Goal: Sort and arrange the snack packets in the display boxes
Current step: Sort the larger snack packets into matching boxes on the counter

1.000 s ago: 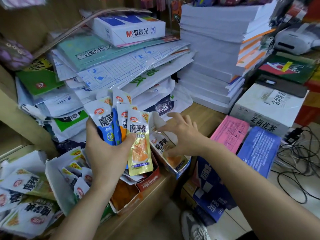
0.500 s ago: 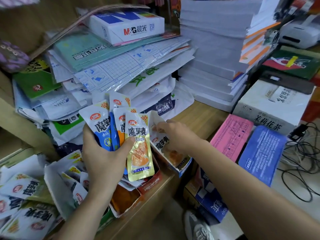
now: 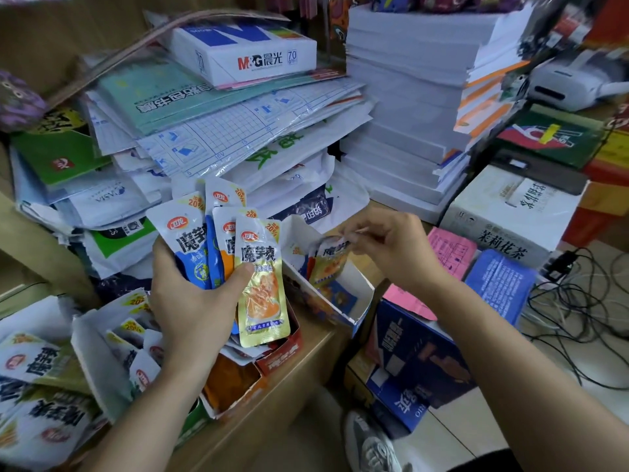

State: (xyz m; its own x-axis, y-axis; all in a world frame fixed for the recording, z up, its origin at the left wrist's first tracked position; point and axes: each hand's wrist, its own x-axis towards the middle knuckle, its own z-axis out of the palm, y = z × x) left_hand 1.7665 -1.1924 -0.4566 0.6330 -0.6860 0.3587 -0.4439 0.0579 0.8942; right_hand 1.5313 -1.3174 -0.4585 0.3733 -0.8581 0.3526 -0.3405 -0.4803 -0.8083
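Note:
My left hand (image 3: 190, 301) grips a fan of several snack packets (image 3: 238, 253), blue, orange and a gold one in front, above the wooden counter. My right hand (image 3: 391, 247) pinches the top edge of an orange snack packet (image 3: 328, 267), lifted partly out of an open white and blue display box (image 3: 354, 294) at the counter's right edge. An open red and orange display box (image 3: 272, 362) sits under my left hand. Another open box with packets (image 3: 102, 352) stands at the lower left.
Piles of loose snack packets (image 3: 30, 386) lie at the far left. Stacks of book covers and a paper ream (image 3: 245, 49) fill the counter behind. A tall white paper stack (image 3: 408, 114) rises on the right. Cartons (image 3: 418, 362) and cables (image 3: 578, 301) are on the floor.
My right hand reached into the right box, then rose with an orange packet pinched by its top. My left hand kept its fan of packets nearly still.

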